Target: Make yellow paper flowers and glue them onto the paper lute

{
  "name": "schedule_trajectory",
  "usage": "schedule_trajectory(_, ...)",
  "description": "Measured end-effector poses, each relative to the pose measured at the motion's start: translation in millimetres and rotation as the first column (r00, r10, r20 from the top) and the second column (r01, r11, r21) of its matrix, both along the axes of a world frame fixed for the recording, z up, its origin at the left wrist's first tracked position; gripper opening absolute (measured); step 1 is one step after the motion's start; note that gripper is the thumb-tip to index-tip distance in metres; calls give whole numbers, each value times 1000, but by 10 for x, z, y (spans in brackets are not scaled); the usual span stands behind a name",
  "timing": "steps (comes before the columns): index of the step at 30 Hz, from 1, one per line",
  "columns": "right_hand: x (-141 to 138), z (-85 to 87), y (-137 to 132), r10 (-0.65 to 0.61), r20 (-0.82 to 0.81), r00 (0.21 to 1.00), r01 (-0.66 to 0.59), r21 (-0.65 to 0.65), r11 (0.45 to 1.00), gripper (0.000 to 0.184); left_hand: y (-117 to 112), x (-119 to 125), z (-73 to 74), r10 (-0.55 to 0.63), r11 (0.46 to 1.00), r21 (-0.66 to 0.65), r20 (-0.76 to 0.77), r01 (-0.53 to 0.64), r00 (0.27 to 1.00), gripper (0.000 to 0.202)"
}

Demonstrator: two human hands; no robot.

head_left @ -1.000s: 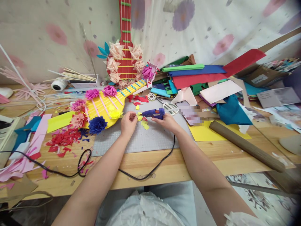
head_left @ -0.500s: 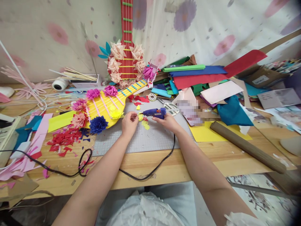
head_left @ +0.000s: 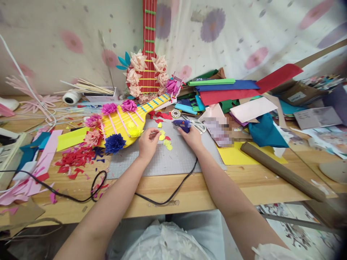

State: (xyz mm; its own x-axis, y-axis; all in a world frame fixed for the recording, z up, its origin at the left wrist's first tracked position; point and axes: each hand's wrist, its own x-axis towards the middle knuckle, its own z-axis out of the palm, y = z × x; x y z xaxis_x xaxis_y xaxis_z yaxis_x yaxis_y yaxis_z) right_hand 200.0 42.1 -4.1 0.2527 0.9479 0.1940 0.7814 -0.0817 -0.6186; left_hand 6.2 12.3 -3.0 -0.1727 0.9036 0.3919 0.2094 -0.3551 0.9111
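Note:
My right hand [head_left: 193,138] is wrapped round a dark blue glue gun [head_left: 183,125] above the grey cutting mat [head_left: 165,167]; its nozzle points left. My left hand [head_left: 148,143] is pinched closed over the mat, and what lies between its fingertips is too small to make out. Right by these fingertips, yellow paper pieces [head_left: 168,145] are scattered on the mat. To the left of my left hand lies a yellow paper guitar [head_left: 115,127] with pink strips and paper flowers, including a dark blue flower [head_left: 115,143] and a yellow flower [head_left: 135,130].
A red guitar [head_left: 149,43] with pale flowers leans at the back. Scissors [head_left: 200,126], a tape roll [head_left: 176,113] and a phone [head_left: 220,133] lie beyond my right hand. A brown roll [head_left: 282,171] is at right. Red scraps [head_left: 74,159] lie left; a black cord [head_left: 165,202] crosses the front.
My right hand has drawn the glue gun to the right, away from my left fingertips. My left hand stays pinched in nearly the same spot. The view has shifted slightly.

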Motion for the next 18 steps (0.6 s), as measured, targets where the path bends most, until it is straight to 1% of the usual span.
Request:
schedule_trajectory(1,7,-9,-8,9,13,1000,-9,22,1000,47,-1,-14,63,8,1000,18,23,-9,1000,12)
schedule_trajectory(3,32,-11,-47,12,40,999,-16,98,995,48,1,-63,244,34,997,68,61,-38,998,12)
schedule_trajectory(6,96,47,-155,-32,92,995,10,224,974,46,9,-218,607,121,975,179,80,-133,989,13)
schedule_trajectory(8,140,127,-242,-74,123,990,43,234,971,41,25,-383,839,189,954,218,83,-203,978,13)
schedule_trajectory(9,154,174,-283,-81,137,987,51,213,976,39,37,-480,931,202,953,215,78,-214,976,14)
schedule_trajectory(10,159,224,-319,-74,149,986,47,180,982,38,51,-583,1002,201,960,185,71,-211,977,18)
schedule_trajectory(11,152,272,-350,-55,159,986,32,142,989,38,65,-686,1050,193,970,138,72,-202,978,23)
schedule_trajectory(13,98,354,-391,12,165,986,-24,72,997,39,91,-878,1083,191,982,-4,82,-191,978,30)
schedule_trajectory(16,-73,428,-404,120,143,982,-124,21,992,36,94,-1093,1034,193,966,-178,19,-186,981,35)
schedule_trajectory(18,-232,453,-402,197,105,975,-200,19,980,33,69,-1174,984,176,955,-232,-49,-183,983,36)
